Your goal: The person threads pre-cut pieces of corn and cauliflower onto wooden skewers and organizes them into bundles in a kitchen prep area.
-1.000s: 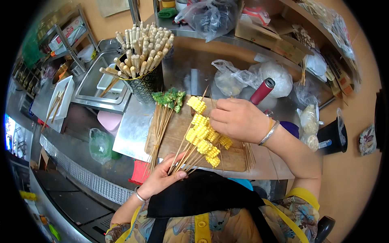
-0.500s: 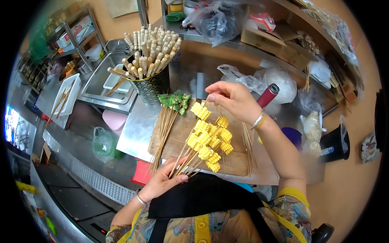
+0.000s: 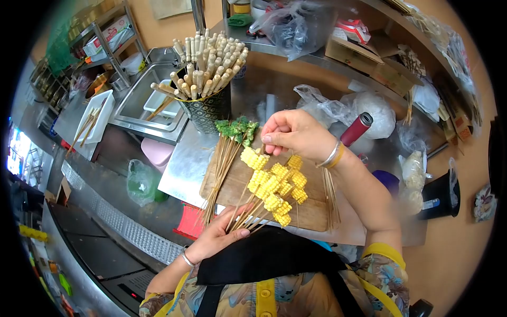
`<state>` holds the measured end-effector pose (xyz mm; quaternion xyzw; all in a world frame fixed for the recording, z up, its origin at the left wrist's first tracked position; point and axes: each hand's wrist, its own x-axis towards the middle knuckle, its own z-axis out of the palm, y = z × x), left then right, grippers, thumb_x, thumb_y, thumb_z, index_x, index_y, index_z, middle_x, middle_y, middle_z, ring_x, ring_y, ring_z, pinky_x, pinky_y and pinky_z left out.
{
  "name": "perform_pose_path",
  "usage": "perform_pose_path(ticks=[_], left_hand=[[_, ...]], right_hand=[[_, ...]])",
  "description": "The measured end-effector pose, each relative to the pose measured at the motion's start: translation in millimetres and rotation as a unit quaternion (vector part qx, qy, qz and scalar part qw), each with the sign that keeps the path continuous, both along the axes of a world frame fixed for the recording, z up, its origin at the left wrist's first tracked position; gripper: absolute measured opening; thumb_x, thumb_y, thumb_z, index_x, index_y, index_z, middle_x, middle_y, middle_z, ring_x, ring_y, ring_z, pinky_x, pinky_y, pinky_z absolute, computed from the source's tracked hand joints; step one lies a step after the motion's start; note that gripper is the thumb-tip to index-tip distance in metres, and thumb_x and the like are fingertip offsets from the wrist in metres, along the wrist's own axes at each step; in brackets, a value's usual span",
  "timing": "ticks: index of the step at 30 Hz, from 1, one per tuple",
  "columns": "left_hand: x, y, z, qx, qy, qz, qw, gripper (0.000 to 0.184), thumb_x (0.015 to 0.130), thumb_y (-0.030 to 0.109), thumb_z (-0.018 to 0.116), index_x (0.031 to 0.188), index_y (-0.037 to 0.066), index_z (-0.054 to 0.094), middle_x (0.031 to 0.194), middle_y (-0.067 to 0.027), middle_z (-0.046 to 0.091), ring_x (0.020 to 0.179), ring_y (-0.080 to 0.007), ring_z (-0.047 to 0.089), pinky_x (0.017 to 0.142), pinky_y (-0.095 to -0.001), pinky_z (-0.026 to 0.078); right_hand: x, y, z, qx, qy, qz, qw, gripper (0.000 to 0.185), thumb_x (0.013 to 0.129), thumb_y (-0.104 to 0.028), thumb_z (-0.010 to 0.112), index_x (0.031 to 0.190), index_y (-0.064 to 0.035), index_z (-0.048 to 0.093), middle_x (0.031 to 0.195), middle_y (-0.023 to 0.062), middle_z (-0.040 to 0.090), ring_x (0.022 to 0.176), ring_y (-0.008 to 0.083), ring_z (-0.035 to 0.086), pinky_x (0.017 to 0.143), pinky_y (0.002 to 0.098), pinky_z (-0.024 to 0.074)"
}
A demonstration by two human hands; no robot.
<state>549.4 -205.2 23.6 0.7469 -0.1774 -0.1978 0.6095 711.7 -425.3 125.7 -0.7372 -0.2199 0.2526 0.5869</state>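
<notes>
My left hand (image 3: 217,236) is closed around the lower sticks of several corn skewers (image 3: 266,184). Chunks of yellow corn on their upper ends fan out over a wooden cutting board (image 3: 312,212). Just above the topmost corn chunk, my right hand (image 3: 300,136) has thumb and fingers pinched at what may be a skewer's tip; what lies between them is too small to make out. Broccoli skewers (image 3: 237,130) lie along the board's left side, heads away from me. Bare sticks (image 3: 331,198) rest at its right edge.
Behind the board stands a patterned bin (image 3: 211,113) packed with wooden-handled sticks. A sink (image 3: 127,113) and a white tray (image 3: 100,119) are to the left. A dark red bottle (image 3: 357,128) and plastic bags (image 3: 369,113) sit at the back right, under a cluttered shelf.
My right hand has come lower and its fingers have curled in toward the top corn chunk. The view has shifted slightly; my left hand keeps its grip on the skewers.
</notes>
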Motion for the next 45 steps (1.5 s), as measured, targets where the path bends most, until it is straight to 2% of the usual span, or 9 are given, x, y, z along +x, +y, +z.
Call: perform_pose_path(ticks=[6,14,21,28,30,33,36,39,45], left_hand=[[-0.5,-4.8,2.1,-0.036,0.006,0.016,0.999,0.051,0.093,0.025,0.052,0.137,0.004,0.037,0.119,-0.0087,0.047,0.109,-0.0181,0.044,0.098,-0.0304,0.032],[3.1,-2.4,-11.3,-0.026,-0.023,0.019,0.999,0.046,0.099,0.034,0.033,0.134,0.005,0.042,0.104,-0.0070,0.049,0.100,-0.0169,0.046,0.097,-0.0294,0.033],[1.7,-2.9,-15.5,-0.118,0.094,0.068,0.986,0.045,0.099,0.032,0.031,0.133,0.004,0.043,0.124,-0.0091,0.048,0.116,-0.0178,0.043,0.101,-0.0295,0.029],[3.2,-0.6,-16.0,-0.157,0.121,0.053,0.979,0.045,0.099,0.030,0.032,0.133,0.002,0.043,0.127,-0.0094,0.048,0.119,-0.0177,0.042,0.102,-0.0290,0.028],[3.0,-1.0,-14.0,-0.163,0.133,0.051,0.976,0.046,0.099,0.030,0.032,0.133,0.001,0.041,0.129,-0.0096,0.046,0.120,-0.0176,0.041,0.102,-0.0292,0.028],[3.1,1.2,-16.2,-0.181,0.150,0.045,0.971,0.047,0.099,0.031,0.032,0.135,0.000,0.038,0.134,-0.0098,0.043,0.124,-0.0172,0.038,0.104,-0.0295,0.027],[1.7,3.4,-12.8,-0.200,0.160,0.051,0.965,0.050,0.099,0.032,0.033,0.136,-0.001,0.035,0.138,-0.0099,0.039,0.127,-0.0168,0.035,0.106,-0.0297,0.025],[1.7,7.0,-15.6,-0.217,0.178,0.057,0.958,0.051,0.099,0.034,0.033,0.137,-0.001,0.034,0.139,-0.0100,0.038,0.128,-0.0164,0.034,0.106,-0.0297,0.025],[7.2,4.6,-12.5,-0.156,0.152,0.016,0.976,0.055,0.098,0.033,0.038,0.140,0.000,0.025,0.138,-0.0099,0.037,0.126,-0.0158,0.035,0.103,-0.0285,0.030]], right_hand=[[-0.8,-7.0,-20.2,0.027,-0.006,0.003,1.000,0.016,0.084,-0.012,0.064,0.092,0.0012,0.057,0.085,0.0046,0.063,0.078,0.0083,0.059,0.070,0.0215,0.0486],[1.0,-2.9,-29.6,-0.058,0.070,0.186,0.978,0.030,0.078,-0.016,0.072,0.097,0.0021,0.057,0.088,0.0016,0.062,0.081,0.0056,0.056,0.071,0.0211,0.0460],[-5.5,-2.0,-32.0,-0.019,0.087,0.139,0.986,0.053,0.077,-0.003,0.069,0.120,0.0022,0.038,0.092,0.0027,0.060,0.082,0.0055,0.055,0.070,0.0193,0.0454],[0.8,-4.0,-41.9,0.005,0.111,0.170,0.979,0.050,0.078,-0.004,0.069,0.117,0.0025,0.038,0.095,0.0052,0.060,0.086,0.0070,0.056,0.074,0.0208,0.0463],[3.5,-4.4,-42.0,-0.070,0.047,0.232,0.969,0.065,0.076,-0.012,0.072,0.125,0.0065,0.033,0.090,0.0120,0.063,0.084,0.0107,0.058,0.067,0.0229,0.0477],[4.1,-2.4,-45.9,-0.059,0.065,0.228,0.970,0.068,0.075,-0.014,0.074,0.125,0.0071,0.033,0.088,0.0097,0.062,0.081,0.0096,0.058,0.067,0.0225,0.0470],[1.0,-4.3,-25.0,-0.103,0.026,0.214,0.971,0.046,0.077,-0.004,0.069,0.113,0.0026,0.040,0.097,0.0072,0.061,0.087,0.0097,0.059,0.070,0.0222,0.0487],[6.4,-14.0,-18.9,-0.059,0.051,0.163,0.984,0.047,0.077,-0.003,0.069,0.114,0.0000,0.040,0.096,0.0058,0.061,0.084,0.0076,0.058,0.070,0.0215,0.0478],[9.4,-9.2,-40.0,-0.040,-0.040,0.169,0.984,0.028,0.080,-0.012,0.068,0.099,0.0023,0.053,0.088,0.0068,0.062,0.078,0.0101,0.056,0.071,0.0260,0.0463]])
